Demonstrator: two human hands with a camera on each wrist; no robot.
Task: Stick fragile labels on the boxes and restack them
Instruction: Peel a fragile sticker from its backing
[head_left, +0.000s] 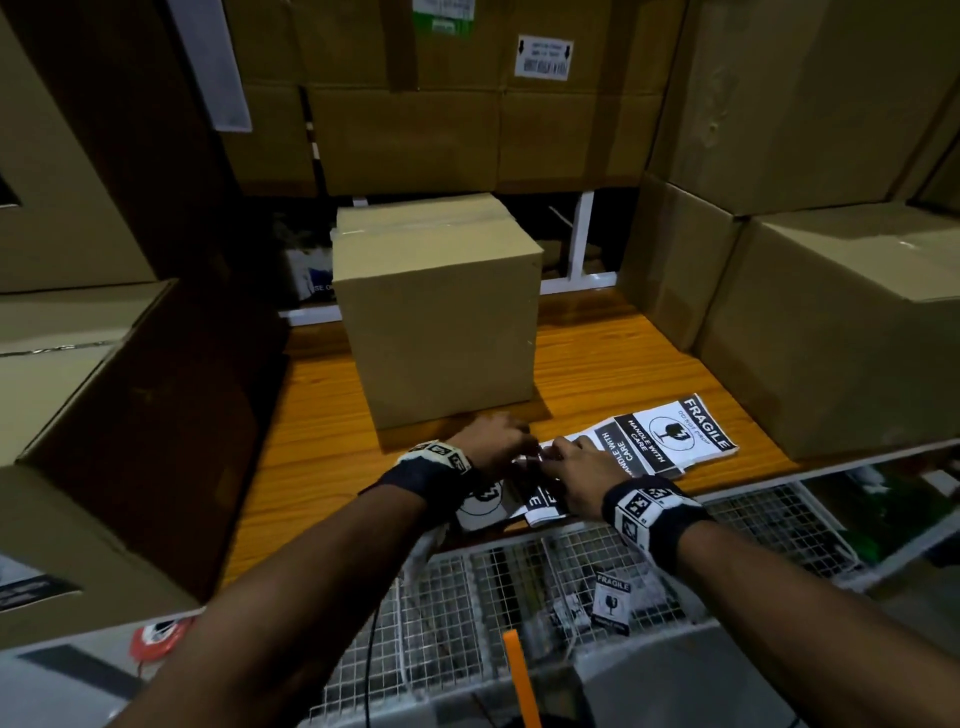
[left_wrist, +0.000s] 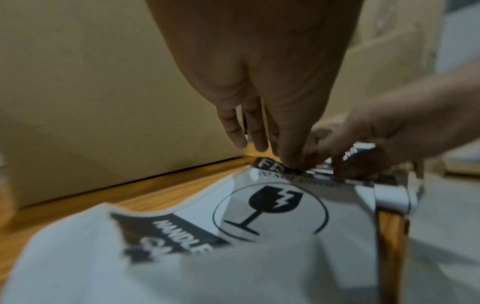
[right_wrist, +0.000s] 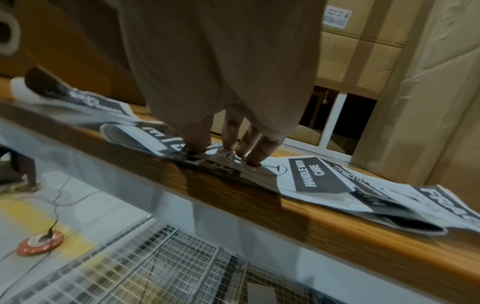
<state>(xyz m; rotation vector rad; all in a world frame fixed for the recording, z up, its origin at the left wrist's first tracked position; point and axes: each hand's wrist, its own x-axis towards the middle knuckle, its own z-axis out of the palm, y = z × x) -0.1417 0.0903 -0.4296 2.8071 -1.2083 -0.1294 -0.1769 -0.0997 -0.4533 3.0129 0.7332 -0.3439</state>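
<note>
Head view, left side: stacked cartons (head_left: 78, 395) wall in the wooden shelf (head_left: 322, 415).
Left hand (head_left: 496, 439): fingertips (left_wrist: 291, 162) pinch the top edge of a fragile label (left_wrist: 270, 209) lying at the shelf's front edge.
Box (head_left: 441, 322): taped shut, upright on the shelf, just behind both hands.
Right hand (head_left: 574, 467): touching the left, fingertips (right_wrist: 255, 158) pressed down on the label sheets.
Label stack (head_left: 670, 441): fanned out right of the hands.
Below: wire basket (head_left: 519, 597).
</note>
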